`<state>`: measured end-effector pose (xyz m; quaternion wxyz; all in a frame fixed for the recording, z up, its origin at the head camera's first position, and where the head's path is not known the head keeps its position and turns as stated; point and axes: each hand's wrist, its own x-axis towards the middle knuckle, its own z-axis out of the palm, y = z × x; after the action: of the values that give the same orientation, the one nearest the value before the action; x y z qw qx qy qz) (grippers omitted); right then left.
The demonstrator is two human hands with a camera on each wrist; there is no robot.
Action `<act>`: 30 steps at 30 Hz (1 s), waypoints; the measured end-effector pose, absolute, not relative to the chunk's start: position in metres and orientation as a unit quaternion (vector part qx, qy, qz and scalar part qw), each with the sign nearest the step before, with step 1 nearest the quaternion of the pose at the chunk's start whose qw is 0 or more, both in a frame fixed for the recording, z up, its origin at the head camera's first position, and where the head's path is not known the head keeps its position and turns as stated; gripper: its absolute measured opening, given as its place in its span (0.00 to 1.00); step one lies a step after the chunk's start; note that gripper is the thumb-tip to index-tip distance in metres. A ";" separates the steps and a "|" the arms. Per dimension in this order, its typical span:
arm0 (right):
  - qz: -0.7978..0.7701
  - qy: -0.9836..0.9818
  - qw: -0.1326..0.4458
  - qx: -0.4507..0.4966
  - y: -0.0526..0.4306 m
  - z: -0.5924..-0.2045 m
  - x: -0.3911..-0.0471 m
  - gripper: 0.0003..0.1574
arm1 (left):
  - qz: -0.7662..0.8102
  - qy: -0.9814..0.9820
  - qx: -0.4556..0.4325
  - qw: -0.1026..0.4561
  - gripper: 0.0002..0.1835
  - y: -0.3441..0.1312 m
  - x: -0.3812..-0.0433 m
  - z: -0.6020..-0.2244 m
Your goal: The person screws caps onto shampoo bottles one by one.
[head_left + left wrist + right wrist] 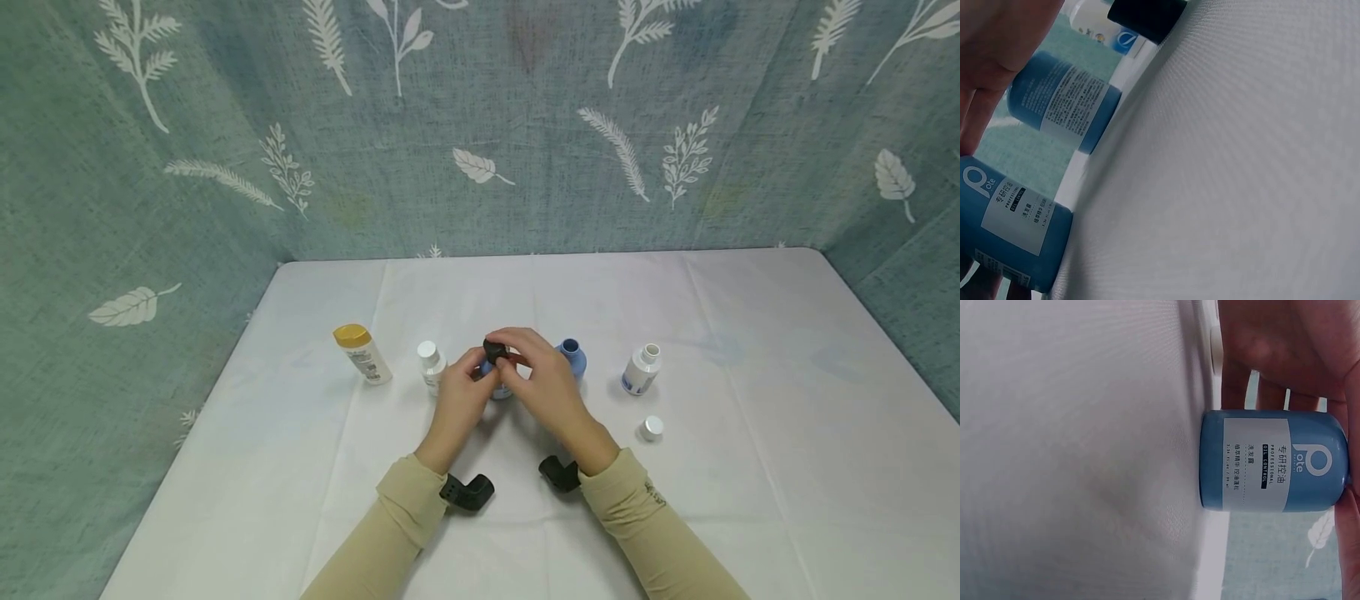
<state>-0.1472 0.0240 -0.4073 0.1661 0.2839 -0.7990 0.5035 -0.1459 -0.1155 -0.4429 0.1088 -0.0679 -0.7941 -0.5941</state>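
A blue shampoo bottle (501, 392) with a white label stands on the table between the two hands. My left hand (459, 404) holds it round its upper part. The fingers and thumb of my right hand (549, 387) pinch a black cap (495, 351) at the bottle's top; whether the cap sits fully on the neck cannot be told. In the right wrist view, the upright bottle (1257, 462) shows its label, with its top hidden by the hand. A second blue bottle (572, 358), uncapped, stands just beyond the right hand; its label side (1075, 100) shows in the left wrist view.
Left of the hands stand a white bottle with a white cap (430, 358) and a cream bottle with a yellow cap (363, 354). To the right is an uncapped white bottle (642, 371), with a loose white cap (652, 428) nearer. A patterned curtain (480, 125) hangs behind the table.
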 end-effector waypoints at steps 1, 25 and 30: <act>0.503 -0.800 0.167 0.282 0.024 -0.407 -0.147 0.19 | -0.595 -0.794 -0.067 0.107 0.12 -0.115 -0.146 -0.443; 0.492 -0.815 0.162 0.262 0.023 -0.409 -0.147 0.21 | -0.593 -0.798 -0.055 0.096 0.11 -0.114 -0.143 -0.436; 0.493 -0.809 0.159 0.276 0.024 -0.408 -0.147 0.23 | -0.581 -0.805 -0.061 0.103 0.11 -0.115 -0.145 -0.440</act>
<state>-0.1472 0.0241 -0.4077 0.1593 0.2762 -0.8092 0.4935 -0.1451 -0.1151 -0.4396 0.1028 -0.0609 -0.8050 -0.5811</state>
